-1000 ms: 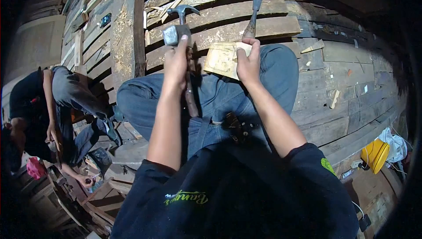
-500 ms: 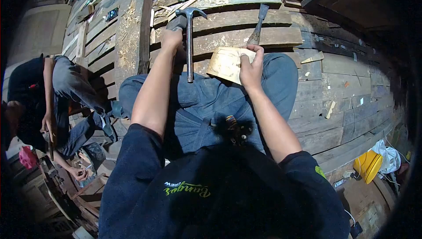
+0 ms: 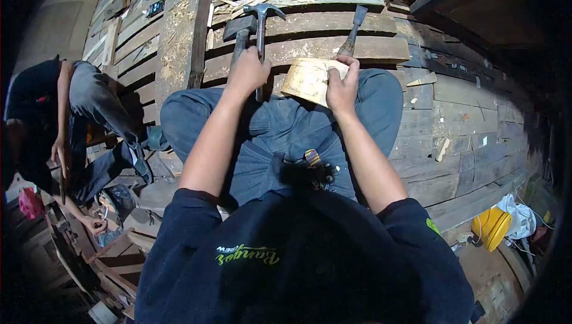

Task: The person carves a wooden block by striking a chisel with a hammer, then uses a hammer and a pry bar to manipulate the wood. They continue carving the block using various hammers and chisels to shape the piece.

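My left hand (image 3: pixel 249 75) is closed around the claw hammer's handle, with its thumb to the right. The claw hammer (image 3: pixel 261 10) has its head pointing away from me. Just left of it is a mallet (image 3: pixel 240 26) with a blocky dark head; its handle runs down behind my fingers. My right hand (image 3: pixel 343 90) grips a pale, curved wooden piece (image 3: pixel 307 80) by its right side, above my lap. A chisel (image 3: pixel 356 26) points away from me, blade up. Its handle reaches my right fingers; whether they touch it is unclear.
Spaced wooden planks (image 3: pixel 333 23) with shavings lie ahead, crossed by a thick beam (image 3: pixel 199 26) at left. A phone-like device (image 3: pixel 155 8) rests farther left. A co-worker (image 3: pixel 89 94) sits at the left. A yellow container (image 3: pixel 491 229) stands at lower right.
My left hand has moved back toward me and right, from the mallet near its head to the claw hammer's handle. My right hand still holds the wooden piece, nearly unmoved.
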A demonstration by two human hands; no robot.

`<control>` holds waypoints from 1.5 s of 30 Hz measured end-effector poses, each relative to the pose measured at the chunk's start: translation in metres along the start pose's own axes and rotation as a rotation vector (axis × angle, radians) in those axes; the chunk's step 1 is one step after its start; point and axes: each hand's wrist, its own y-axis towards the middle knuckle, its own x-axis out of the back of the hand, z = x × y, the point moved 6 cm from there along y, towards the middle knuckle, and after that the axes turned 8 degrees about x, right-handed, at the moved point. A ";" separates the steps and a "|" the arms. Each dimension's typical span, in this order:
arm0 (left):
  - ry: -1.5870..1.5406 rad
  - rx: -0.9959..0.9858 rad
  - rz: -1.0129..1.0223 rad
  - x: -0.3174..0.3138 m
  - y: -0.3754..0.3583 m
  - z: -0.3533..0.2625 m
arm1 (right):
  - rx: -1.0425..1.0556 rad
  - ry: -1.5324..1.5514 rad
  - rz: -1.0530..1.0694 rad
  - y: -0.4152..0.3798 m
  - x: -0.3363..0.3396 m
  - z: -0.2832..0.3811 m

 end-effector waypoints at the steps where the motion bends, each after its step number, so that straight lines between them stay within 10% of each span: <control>1: 0.050 -0.015 -0.038 -0.004 -0.011 -0.003 | 0.019 -0.042 -0.001 -0.001 0.001 0.002; 13: -0.324 0.078 -0.072 -0.041 -0.004 0.009 | 0.279 -0.564 0.532 -0.018 0.032 0.092; 21: -1.040 0.507 0.185 -0.032 0.008 0.014 | 0.209 -0.371 0.371 0.077 0.068 0.061; 30: -1.574 0.279 0.349 0.041 -0.024 -0.016 | 0.369 -0.868 1.042 0.142 0.018 -0.070; 34: -1.516 0.164 0.251 0.064 -0.028 -0.020 | -0.025 -0.893 1.003 0.132 0.019 -0.096; 38: -1.502 0.093 0.229 0.075 -0.029 -0.019 | 0.411 -1.476 1.078 0.116 0.000 -0.051; 45: -1.546 -0.015 0.234 0.076 -0.032 -0.022 | 0.599 -1.191 0.857 0.142 -0.008 -0.003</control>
